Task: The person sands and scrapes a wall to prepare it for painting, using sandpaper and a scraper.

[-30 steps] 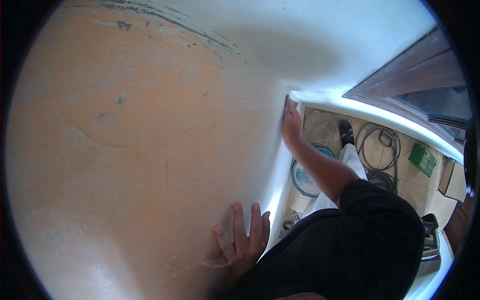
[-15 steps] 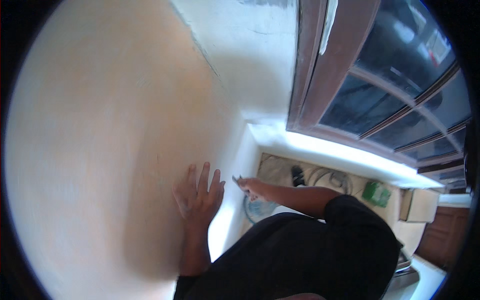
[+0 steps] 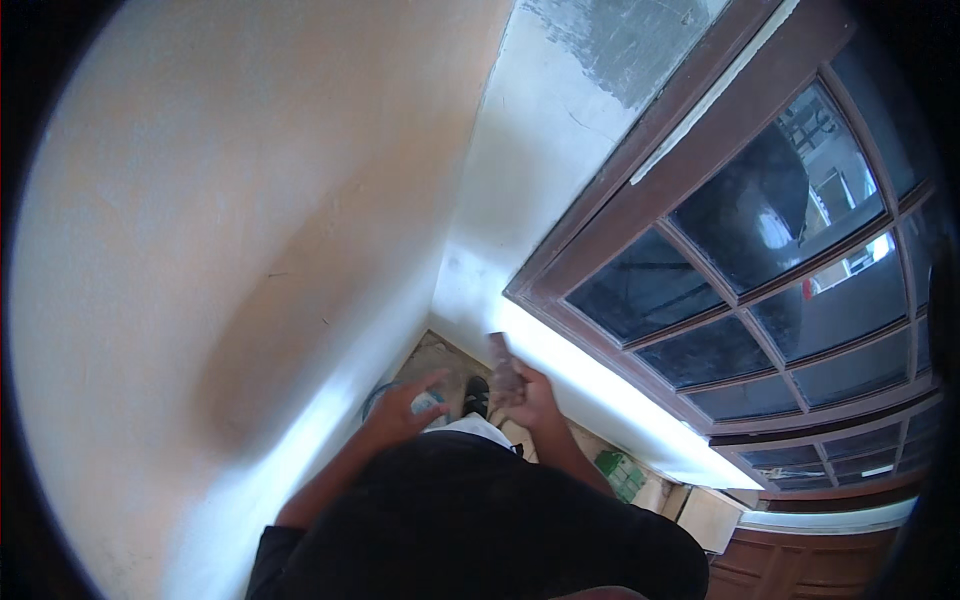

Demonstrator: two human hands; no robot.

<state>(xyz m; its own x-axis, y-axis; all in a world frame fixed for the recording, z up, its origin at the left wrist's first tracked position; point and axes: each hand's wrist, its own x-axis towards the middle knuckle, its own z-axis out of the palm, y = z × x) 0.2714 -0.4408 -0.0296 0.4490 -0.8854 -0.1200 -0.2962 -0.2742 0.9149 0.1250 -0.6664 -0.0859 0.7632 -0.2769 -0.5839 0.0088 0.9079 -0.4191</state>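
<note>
Blurry brownish flat piece (image 3: 506, 368) sits below the left corner of the window (image 3: 740, 290) in view, pinched in your right hand (image 3: 535, 402). Your left hand (image 3: 398, 410), farther left of the window, has fingers spread. Green box (image 3: 620, 474) below window; peach wall (image 3: 250, 150) left of it.

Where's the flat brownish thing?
In the head view, just right of the middle, the flat brownish thing is in the person's right hand, with the left hand off to its left.
</note>
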